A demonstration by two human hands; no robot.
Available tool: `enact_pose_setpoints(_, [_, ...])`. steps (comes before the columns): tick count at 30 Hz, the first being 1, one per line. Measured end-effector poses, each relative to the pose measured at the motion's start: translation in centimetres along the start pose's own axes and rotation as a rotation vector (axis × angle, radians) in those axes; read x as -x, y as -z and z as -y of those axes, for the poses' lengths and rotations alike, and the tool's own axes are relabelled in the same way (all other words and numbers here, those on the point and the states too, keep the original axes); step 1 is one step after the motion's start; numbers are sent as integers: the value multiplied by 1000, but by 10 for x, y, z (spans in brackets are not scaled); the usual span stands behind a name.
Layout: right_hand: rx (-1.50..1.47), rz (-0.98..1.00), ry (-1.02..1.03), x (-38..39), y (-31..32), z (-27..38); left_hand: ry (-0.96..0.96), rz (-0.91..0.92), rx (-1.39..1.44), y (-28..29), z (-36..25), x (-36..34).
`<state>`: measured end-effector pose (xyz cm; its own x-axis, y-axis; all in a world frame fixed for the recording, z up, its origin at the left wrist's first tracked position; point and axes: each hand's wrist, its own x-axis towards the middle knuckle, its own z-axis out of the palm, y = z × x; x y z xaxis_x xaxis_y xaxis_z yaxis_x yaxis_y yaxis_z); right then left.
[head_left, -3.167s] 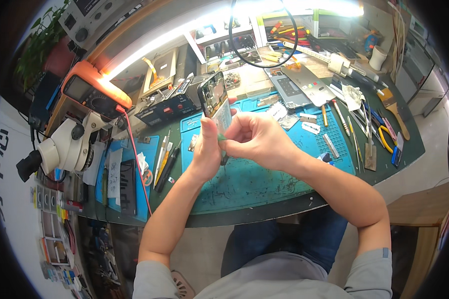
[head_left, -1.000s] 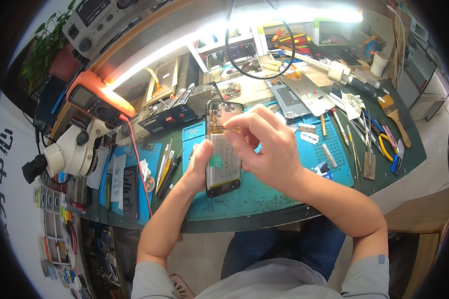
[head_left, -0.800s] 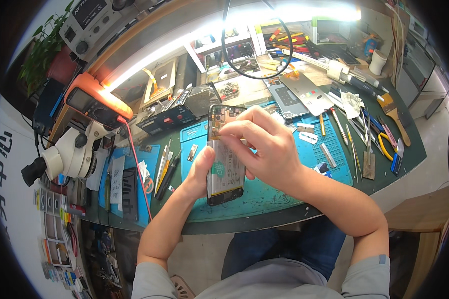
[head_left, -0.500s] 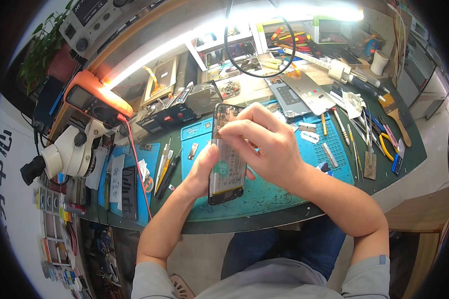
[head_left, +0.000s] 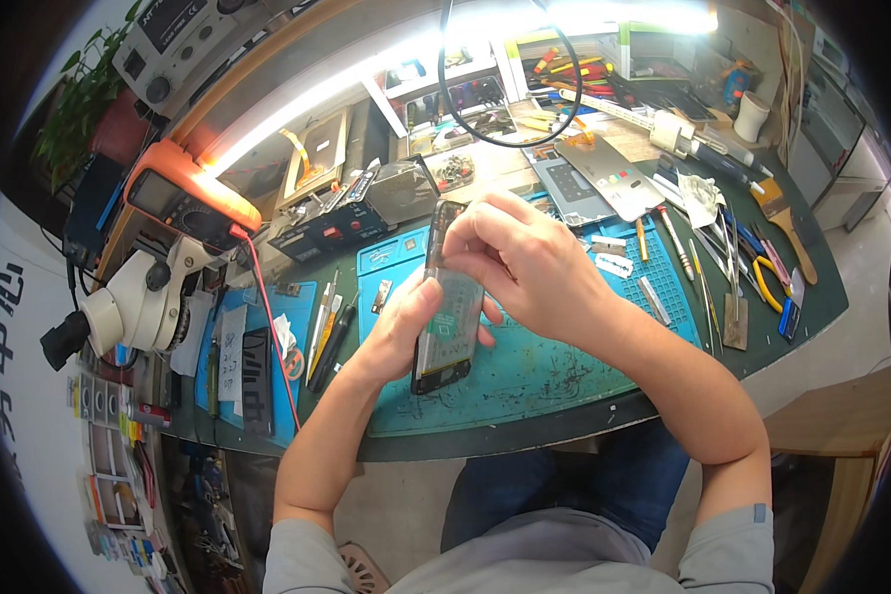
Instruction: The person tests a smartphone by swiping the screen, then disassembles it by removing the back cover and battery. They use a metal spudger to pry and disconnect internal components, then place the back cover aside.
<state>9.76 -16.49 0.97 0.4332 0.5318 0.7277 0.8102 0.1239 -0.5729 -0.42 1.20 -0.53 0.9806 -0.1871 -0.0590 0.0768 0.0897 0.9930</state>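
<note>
An opened smartphone (head_left: 455, 342), its battery and inner frame exposed, is held above the blue work mat (head_left: 535, 381). My left hand (head_left: 402, 325) grips it, thumb along the left edge and fingertips showing past the right edge. Over the phone's upper end, my right hand (head_left: 530, 259) is closed in a pinch, with thumb and forefinger close to the phone's inner parts. Whatever lies between those fingertips is hidden, and the hand covers much of the upper end. A small metal part (head_left: 380, 296) lies on the mat left of the phone.
An orange multimeter (head_left: 183, 198) and a white microscope (head_left: 134, 307) stand at the left. Behind the phone is a black box-shaped device (head_left: 337, 228). Phone back panels (head_left: 604, 178) lie at the far right, near tweezers, pliers (head_left: 770, 287) and a brush (head_left: 787, 228).
The phone has tilted in my left hand and shows more of its side edge. My right hand has shifted slightly, and its fingers have curled closer to the phone's upper end.
</note>
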Motion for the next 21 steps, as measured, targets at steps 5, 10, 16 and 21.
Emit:
enact_pose_setpoints(5, [-369,126,-256,-1,5,5,-42,-10,10,5,5,-2])
enact_pose_setpoints(10, [-651,188,-582,-7,15,15,-73,-154,45,12,5,-1])
enact_pose_setpoints(16, [-138,502,-347,4,-3,7,-152,-161,-168,0,1,-3])
enact_pose_setpoints(21, [-468,677,-508,2,3,12,24,-58,-127,2,0,7])
